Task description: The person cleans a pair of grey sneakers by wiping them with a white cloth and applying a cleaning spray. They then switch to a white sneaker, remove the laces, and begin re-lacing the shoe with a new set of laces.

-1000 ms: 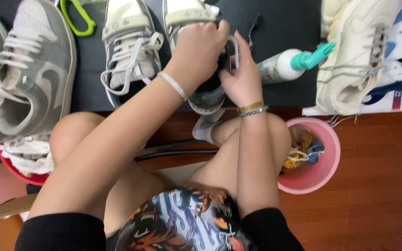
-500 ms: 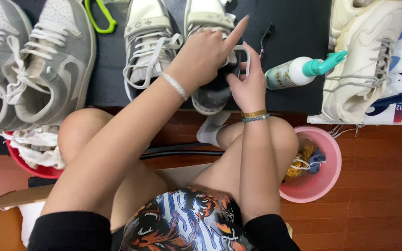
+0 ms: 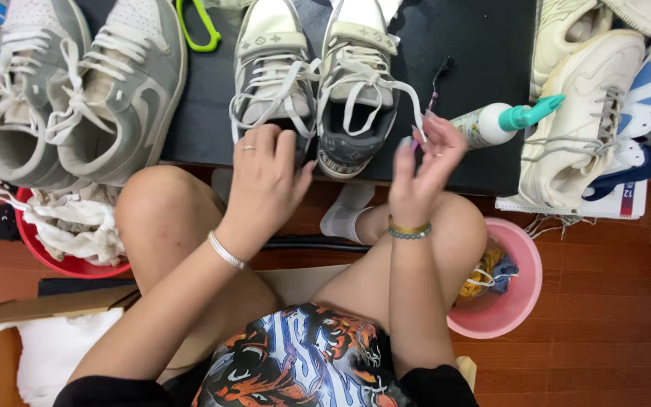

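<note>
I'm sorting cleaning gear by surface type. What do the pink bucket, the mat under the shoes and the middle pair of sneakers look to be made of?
Pink bucket: smooth moulded plastic, slight sheen. Mat: dark, matte, probably fabric or rubber; hard to tell. Middle pair of sneakers: grey and off-white panels, likely leather or suede, with woven cotton-like laces.

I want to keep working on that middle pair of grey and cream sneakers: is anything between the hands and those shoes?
Nothing visible blocks them. The left hand already rests on the heel of the left sneaker. The right hand pinches a thin brush right beside the right sneaker, whose loose white lace hangs near the fingers.
</note>
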